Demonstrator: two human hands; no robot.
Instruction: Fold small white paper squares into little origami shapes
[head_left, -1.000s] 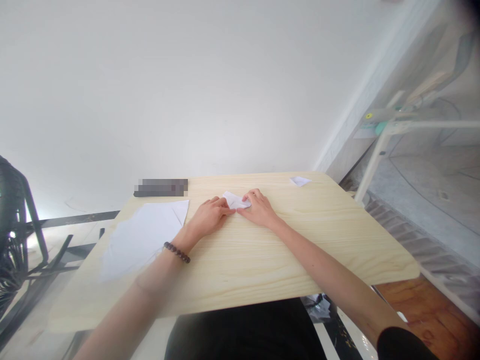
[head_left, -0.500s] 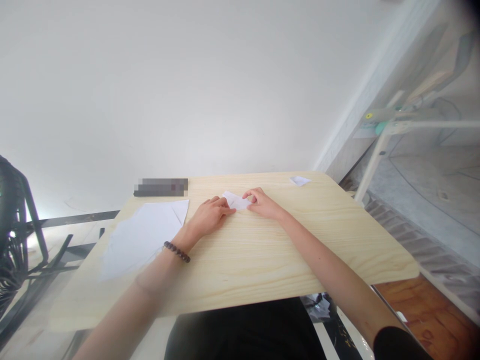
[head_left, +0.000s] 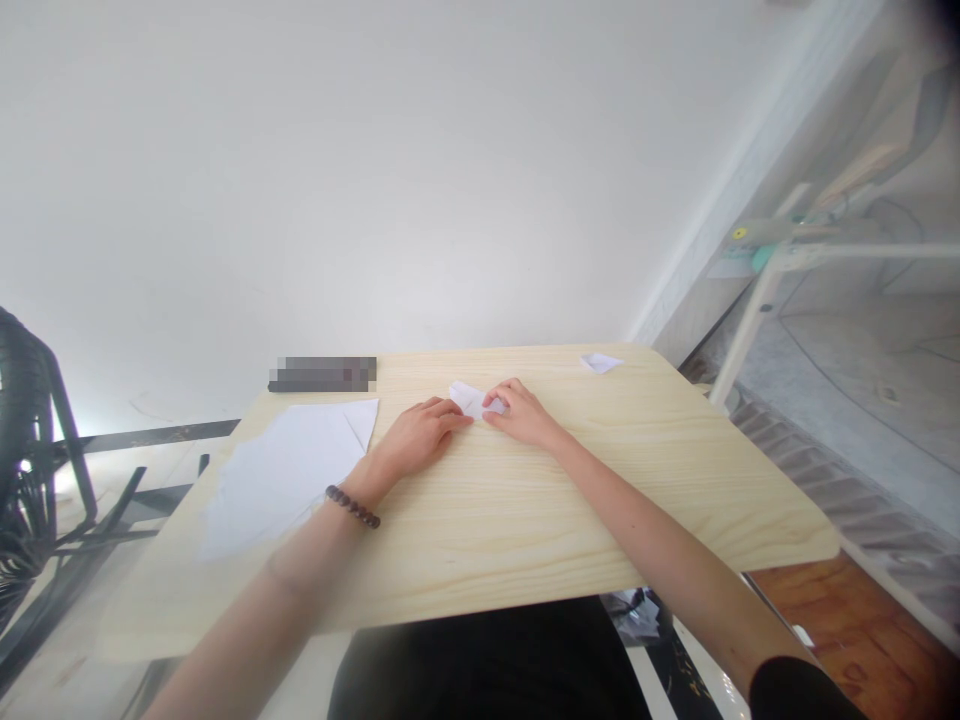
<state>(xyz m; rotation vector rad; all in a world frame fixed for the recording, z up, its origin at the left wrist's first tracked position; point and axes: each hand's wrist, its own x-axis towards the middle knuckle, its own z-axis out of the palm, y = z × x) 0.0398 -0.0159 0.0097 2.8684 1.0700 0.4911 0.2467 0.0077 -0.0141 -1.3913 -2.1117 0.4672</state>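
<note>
A small folded piece of white paper (head_left: pixel 466 396) lies on the wooden table between my two hands. My left hand (head_left: pixel 424 435), with a dark beaded bracelet at the wrist, has its fingertips and thumb closed on the paper's left edge. On the other side, my right hand (head_left: pixel 517 412) pinches the paper's right part between thumb and index finger. The paper's exact folds are too small to make out, and the fingers cover parts of it.
White sheets (head_left: pixel 292 470) lie spread on the table's left side, below a blurred-out dark object (head_left: pixel 322 375). A second folded white paper (head_left: pixel 601 363) rests near the back right edge. The table (head_left: pixel 480 540) meets a white wall (head_left: pixel 450 180).
My right hand has shifted slightly left, its thumb and index finger further in over the folded paper. My left hand has hardly moved, its fingers a little flatter.
</note>
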